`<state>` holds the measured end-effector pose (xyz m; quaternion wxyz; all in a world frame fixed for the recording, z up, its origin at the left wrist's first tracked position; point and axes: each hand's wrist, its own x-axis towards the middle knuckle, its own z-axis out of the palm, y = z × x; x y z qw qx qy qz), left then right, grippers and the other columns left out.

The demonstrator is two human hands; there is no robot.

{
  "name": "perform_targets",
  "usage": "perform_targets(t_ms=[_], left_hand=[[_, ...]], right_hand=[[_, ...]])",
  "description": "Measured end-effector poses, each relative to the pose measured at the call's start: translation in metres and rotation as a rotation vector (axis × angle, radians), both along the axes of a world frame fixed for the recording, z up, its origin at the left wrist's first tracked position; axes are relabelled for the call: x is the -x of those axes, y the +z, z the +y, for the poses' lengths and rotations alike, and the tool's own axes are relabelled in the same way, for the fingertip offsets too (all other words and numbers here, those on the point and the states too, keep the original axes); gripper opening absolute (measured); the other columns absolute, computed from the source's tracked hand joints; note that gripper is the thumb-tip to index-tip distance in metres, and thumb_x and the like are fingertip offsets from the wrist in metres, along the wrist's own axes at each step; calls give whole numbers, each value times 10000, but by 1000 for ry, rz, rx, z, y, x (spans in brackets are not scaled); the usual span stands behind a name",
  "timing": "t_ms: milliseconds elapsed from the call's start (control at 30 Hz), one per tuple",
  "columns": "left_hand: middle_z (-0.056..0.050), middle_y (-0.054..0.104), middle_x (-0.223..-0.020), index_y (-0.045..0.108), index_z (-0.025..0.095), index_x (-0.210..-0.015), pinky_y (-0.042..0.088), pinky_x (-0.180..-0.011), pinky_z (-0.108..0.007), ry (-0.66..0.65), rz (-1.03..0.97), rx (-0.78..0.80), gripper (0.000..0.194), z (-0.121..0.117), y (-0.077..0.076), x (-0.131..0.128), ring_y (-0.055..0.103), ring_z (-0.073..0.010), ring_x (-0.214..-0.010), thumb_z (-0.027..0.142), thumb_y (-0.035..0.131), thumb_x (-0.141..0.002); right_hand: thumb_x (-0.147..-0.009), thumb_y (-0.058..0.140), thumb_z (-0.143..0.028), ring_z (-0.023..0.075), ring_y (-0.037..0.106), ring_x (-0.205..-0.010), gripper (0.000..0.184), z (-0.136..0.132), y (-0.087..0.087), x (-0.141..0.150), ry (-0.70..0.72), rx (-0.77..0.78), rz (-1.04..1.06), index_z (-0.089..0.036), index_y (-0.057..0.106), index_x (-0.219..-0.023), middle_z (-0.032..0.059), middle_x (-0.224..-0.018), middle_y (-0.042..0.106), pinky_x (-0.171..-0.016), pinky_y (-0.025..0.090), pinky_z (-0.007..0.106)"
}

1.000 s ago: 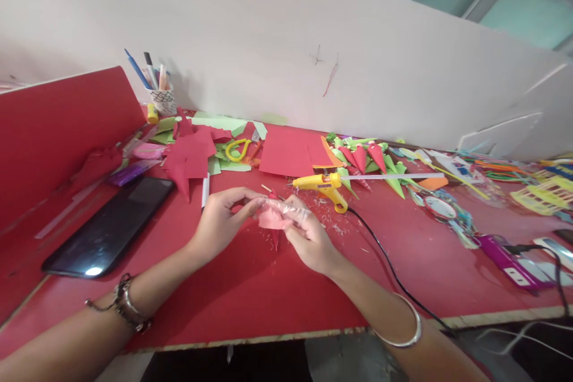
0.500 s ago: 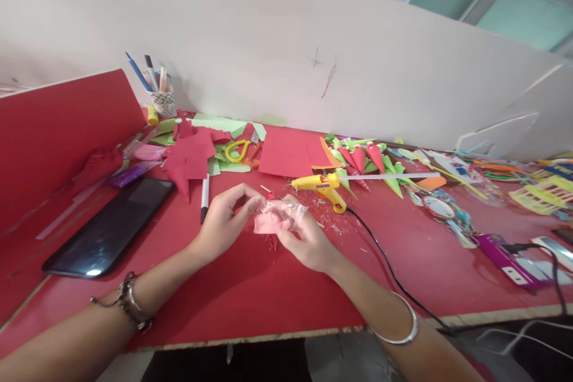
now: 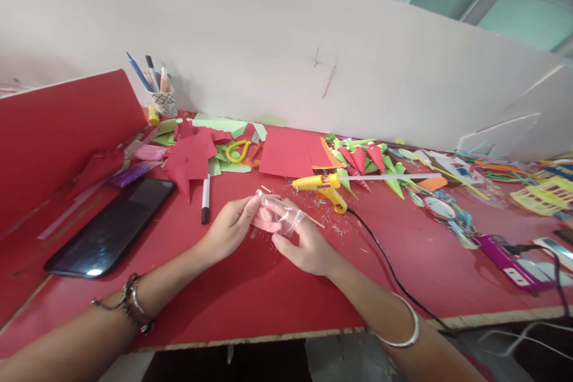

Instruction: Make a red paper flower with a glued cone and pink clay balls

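A clear plastic packet with soft pink stuff in it, clay-like in look [image 3: 267,219], is between my two hands above the red table. My left hand [image 3: 230,224] pinches the packet's left edge between thumb and fingers. From the other side my right hand [image 3: 308,245] supports it, its fingers behind or inside the clear film and its thumb low and apart. Just beyond the hands lies a yellow glue gun [image 3: 320,184] with a long glue stick in its back. Thin wooden sticks [image 3: 317,224] show beside my right fingers.
A phone [image 3: 110,227] and a marker [image 3: 205,200] lie left. Red paper sheets [image 3: 286,152], yellow-handled scissors [image 3: 237,152] and red and green paper cones [image 3: 358,158] line the back. The gun's black cord [image 3: 380,245] runs right, near a purple power strip [image 3: 510,259].
My left fingers have shifted to the packet's upper left edge, and the packet has tilted. A red piece that showed below it is no longer plainly visible. The glue gun stays put.
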<state>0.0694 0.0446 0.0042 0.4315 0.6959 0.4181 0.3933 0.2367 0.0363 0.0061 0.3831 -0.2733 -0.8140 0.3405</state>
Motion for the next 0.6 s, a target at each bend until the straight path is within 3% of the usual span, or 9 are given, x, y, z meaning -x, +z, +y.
perform_targets(t_ms=[133,233,333,500,600], left_hand=[[10,528,-567,564,129,-744,396,-458,-207,-36,-56,62,407,0,1,0,439,-89,-448,396,290,-883],[-9,579,-626,606,127,-865,430,-512,-212,-20,-79,77,406,0,2,-1,493,-104,-503,392,298,-883],[-10,602,-621,610,138,-977,458,-608,-227,-30,-72,56,394,-1,5,-3,561,-127,-586,374,309,-884],[14,578,-510,574,151,-1095,414,-449,-193,-87,-18,55,409,-3,9,-2,512,-99,-425,366,294,-890],[-2,607,-553,588,149,-1079,446,-512,-195,-145,21,-26,395,-2,10,1,557,-101,-483,332,289,-898]], right_hand=[[-745,458,-109,194,407,-1155,568,-2,0,-1,-16,-12,-65,-295,340,-1268,32,-1244,445,-1006,312,409],[-749,461,-128,185,461,-1078,547,-4,0,-2,3,-6,-92,-284,336,-1258,39,-1208,465,-982,339,388],[-747,467,-147,175,503,-980,436,-5,0,0,38,31,-92,-251,414,-1167,44,-1109,509,-910,401,357],[-752,473,-189,159,517,-845,267,-7,0,4,96,120,-79,-222,473,-1017,19,-888,535,-792,452,326],[-752,482,-200,129,503,-735,190,-8,-2,5,109,165,-96,-209,482,-942,6,-817,510,-700,465,281]])
